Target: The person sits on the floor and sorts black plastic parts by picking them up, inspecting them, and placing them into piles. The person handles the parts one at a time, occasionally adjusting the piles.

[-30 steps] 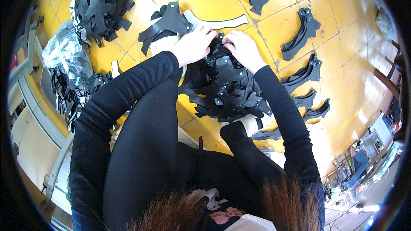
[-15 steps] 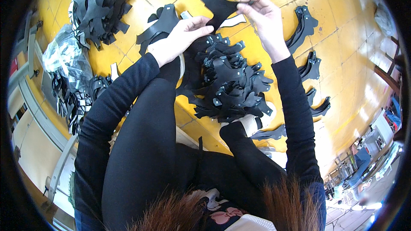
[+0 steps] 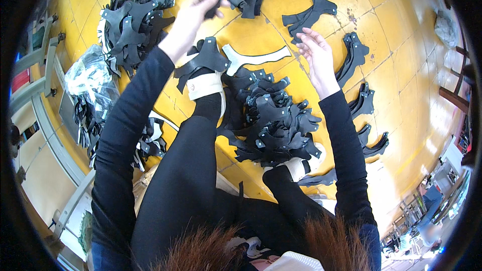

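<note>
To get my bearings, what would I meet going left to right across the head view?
Clear bag, left hand, white piece, right hand, right-side black stacks, grey bag.

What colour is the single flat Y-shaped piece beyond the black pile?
The Y-shaped piece is white with a dark edge; head view.

My left hand (image 3: 189, 19) holds a dark cut piece (image 3: 213, 8); right hand (image 3: 317, 61) raised, fingers parted. Dark heap (image 3: 273, 120) between my shoes (image 3: 205, 85).

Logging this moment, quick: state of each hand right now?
Left hand: closed, holding a black cut piece.
Right hand: open, holding nothing, fingers loosely bent.
</note>
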A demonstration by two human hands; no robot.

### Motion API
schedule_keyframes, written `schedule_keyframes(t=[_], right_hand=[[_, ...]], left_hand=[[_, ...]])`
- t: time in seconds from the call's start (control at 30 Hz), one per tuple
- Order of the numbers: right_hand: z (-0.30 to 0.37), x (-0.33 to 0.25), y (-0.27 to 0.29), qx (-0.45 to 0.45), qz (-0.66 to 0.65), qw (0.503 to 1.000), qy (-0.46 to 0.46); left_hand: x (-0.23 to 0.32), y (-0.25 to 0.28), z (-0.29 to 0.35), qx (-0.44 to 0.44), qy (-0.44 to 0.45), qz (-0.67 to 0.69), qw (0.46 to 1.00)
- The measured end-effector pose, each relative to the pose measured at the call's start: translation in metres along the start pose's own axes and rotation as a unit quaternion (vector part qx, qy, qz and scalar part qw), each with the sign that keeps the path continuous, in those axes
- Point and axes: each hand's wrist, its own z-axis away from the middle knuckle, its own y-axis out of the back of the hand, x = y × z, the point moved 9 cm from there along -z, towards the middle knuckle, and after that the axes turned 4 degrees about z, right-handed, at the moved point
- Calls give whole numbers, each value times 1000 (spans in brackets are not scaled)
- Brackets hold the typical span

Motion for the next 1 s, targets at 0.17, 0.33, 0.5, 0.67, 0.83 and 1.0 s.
schedule_keyframes(t=[0.17,0.33,0.5,0.67,0.83,1.0], right_hand=[[-4,10,-5,-74,177,979,61],[3,58,-40,-201,368,900,119],[39,79,-71,-182,616,731,231],[49,82,-86,-115,689,655,288],[49,78,-91,-145,631,696,311],[82,39,-107,-201,577,703,363]], left_hand=[[15,20,-46,61,-17,136,989],[-25,66,-51,118,27,20,992],[-90,82,-35,135,192,4,972],[-88,106,-30,169,158,-237,943],[-71,73,-15,108,-59,-356,927],[-75,-52,54,-201,35,-232,951]])
